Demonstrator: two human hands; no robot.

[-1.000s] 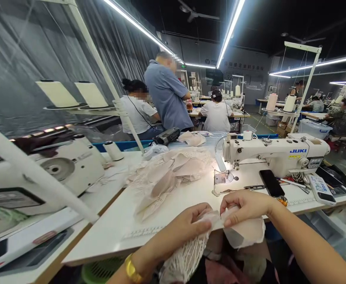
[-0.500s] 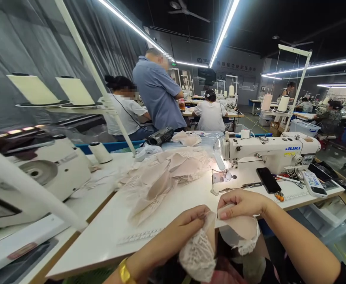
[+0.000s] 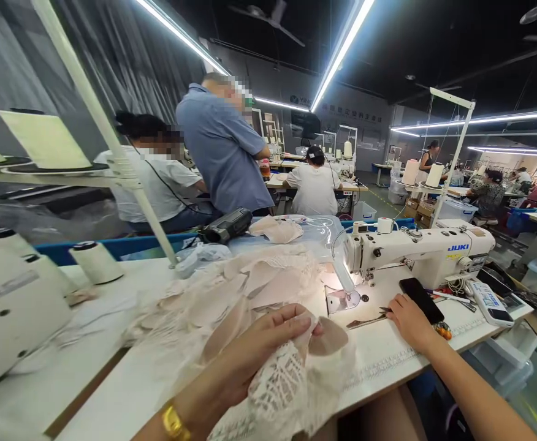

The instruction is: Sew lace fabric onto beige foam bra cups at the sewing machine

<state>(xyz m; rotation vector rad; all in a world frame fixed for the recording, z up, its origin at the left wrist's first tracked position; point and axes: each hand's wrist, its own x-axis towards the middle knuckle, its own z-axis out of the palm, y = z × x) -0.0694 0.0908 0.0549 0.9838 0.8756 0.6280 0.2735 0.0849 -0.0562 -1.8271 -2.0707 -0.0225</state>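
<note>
My left hand (image 3: 273,334) pinches a beige bra (image 3: 280,380) with white lace, lifted over the front edge of the table. One smooth moulded cup faces up, while the lace part hangs below my fingers. My right hand (image 3: 411,321) is down on the table by the sewing machine, fingers curled on the right end of slim, dark metal thread snips (image 3: 367,318). Its fingertips are partly hidden. Just beyond that hand lies a black phone (image 3: 421,300). To the left spreads a heap of similar beige lace pieces (image 3: 222,288).
The white sewing machine (image 3: 415,251) stands at the right, its lamp lit over the needle plate. A calculator-like device (image 3: 489,303) and an orange trinket (image 3: 443,331) lie nearby. At left are a thread cone (image 3: 94,262) and a slanting stand pole (image 3: 107,135). Several people work beyond.
My right hand has let go of the bra and moved right and forward onto the snips. My left hand has carried the bra slightly up and left. The view has shifted.
</note>
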